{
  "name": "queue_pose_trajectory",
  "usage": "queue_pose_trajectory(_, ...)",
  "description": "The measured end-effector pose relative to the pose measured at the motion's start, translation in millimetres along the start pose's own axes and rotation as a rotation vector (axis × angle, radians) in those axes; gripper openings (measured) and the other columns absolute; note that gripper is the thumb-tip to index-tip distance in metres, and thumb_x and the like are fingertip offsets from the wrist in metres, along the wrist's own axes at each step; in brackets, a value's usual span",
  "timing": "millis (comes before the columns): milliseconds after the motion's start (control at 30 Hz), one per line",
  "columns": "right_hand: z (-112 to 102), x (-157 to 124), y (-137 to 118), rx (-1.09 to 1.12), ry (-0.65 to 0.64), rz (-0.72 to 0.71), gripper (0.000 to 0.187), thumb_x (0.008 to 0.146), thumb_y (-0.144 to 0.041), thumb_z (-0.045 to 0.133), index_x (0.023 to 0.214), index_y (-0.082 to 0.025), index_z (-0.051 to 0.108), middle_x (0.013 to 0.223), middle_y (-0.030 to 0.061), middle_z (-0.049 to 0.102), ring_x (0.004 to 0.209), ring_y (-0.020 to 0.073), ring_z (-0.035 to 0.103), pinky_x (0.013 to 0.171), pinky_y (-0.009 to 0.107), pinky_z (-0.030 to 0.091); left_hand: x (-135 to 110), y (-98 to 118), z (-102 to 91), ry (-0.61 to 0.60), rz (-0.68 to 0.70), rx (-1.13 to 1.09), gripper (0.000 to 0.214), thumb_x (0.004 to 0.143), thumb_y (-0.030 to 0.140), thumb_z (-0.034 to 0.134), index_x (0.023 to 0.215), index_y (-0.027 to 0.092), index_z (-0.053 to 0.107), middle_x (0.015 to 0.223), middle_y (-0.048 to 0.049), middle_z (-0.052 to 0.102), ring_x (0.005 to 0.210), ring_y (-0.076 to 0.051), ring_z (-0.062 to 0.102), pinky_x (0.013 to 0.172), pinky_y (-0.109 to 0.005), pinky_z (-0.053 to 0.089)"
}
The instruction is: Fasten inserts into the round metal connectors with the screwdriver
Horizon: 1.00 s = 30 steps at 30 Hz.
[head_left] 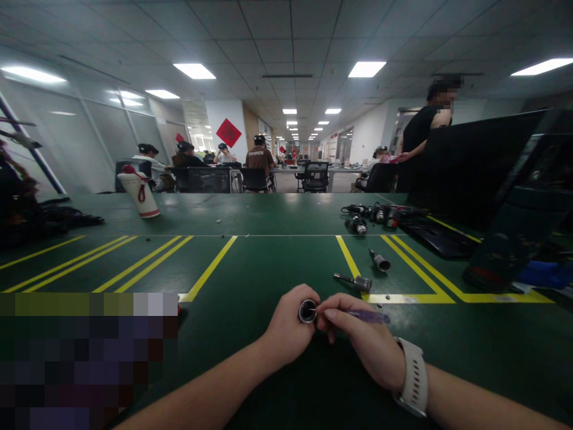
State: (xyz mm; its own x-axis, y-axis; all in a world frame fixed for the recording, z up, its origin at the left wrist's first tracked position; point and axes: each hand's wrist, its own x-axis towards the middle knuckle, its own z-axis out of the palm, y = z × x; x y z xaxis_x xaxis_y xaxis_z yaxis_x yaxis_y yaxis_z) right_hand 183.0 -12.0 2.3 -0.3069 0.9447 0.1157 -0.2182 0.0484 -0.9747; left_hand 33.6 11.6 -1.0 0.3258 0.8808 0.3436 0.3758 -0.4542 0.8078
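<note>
My left hand (290, 322) is wrapped around a hollow metal cylinder (301, 317), its round open end facing me. In my right hand (364, 334) is a slim screwdriver with a see-through purple handle (369, 316); its thin tip reaches the mouth of the cylinder. How deep the tip goes I cannot tell. Just beyond my hands lie two metal cup-shaped bits with shanks, one nearer bit (362, 283) and one farther bit (381, 262). Two small nut-like metal parts, one of them a small nut (379, 305), rest close to my right hand.
Yellow tape lines (215, 266) mark the green table (268, 257). Dark tools with cables (358, 224) lie at back right, near a tall dark bottle (510, 239) and a black monitor (474, 161). A white cup (141, 194) stands back left. People sit beyond; one person (421, 131) stands right.
</note>
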Motion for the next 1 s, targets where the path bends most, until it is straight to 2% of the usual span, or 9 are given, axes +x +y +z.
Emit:
queue_pose_trajectory(200,-1.7,-0.5,2.8,0.036,-0.014,-0.004,0.012,0.081,-0.02,0.057,0.08,-0.015,0.067,0.071,0.0029,0.064,0.066,0.0136,0.056,0.058,0.025,0.043,0.1,-0.2,-0.7,0.007,-0.027,-0.034,0.014,0.061,0.004,0.059,0.063,0.017,0.052,0.065,0.0024,0.051,0.062,-0.014,0.049,0.056,-0.025,0.038)
queue_pose_trajectory(433,0.1,-3.9,-3.6,-0.085,0.002,-0.024,0.012,0.082,-0.022,0.056,0.081,-0.016,0.066,0.071,0.002,0.063,0.066,0.014,0.056,0.059,0.026,0.043,-1.2,-0.2,-0.7,0.033,-0.02,0.004,0.015,0.062,0.005,0.058,0.063,0.019,0.051,0.066,0.0031,0.05,0.064,-0.014,0.048,0.056,-0.025,0.036)
queue_pose_trajectory(667,3.1,-5.9,-9.6,-0.13,-0.014,0.004,0.014,0.08,-0.026,0.058,0.078,-0.015,0.066,0.07,0.0026,0.062,0.065,0.0144,0.055,0.058,0.027,0.042,-3.0,4.7,0.0,0.011,0.072,0.147,0.014,0.063,0.005,0.058,0.061,0.018,0.055,0.068,0.0012,0.052,0.067,-0.016,0.049,0.059,-0.026,0.035)
queue_pose_trajectory(1000,-1.3,-2.7,-3.0,-0.014,-0.018,-0.002,0.011,0.079,-0.022,0.058,0.077,-0.015,0.067,0.069,0.0023,0.063,0.066,0.0141,0.055,0.058,0.026,0.042,0.0,2.2,0.1,0.012,-0.02,-0.045,0.014,0.061,0.005,0.059,0.063,0.017,0.053,0.062,0.0034,0.052,0.06,-0.013,0.049,0.055,-0.024,0.037)
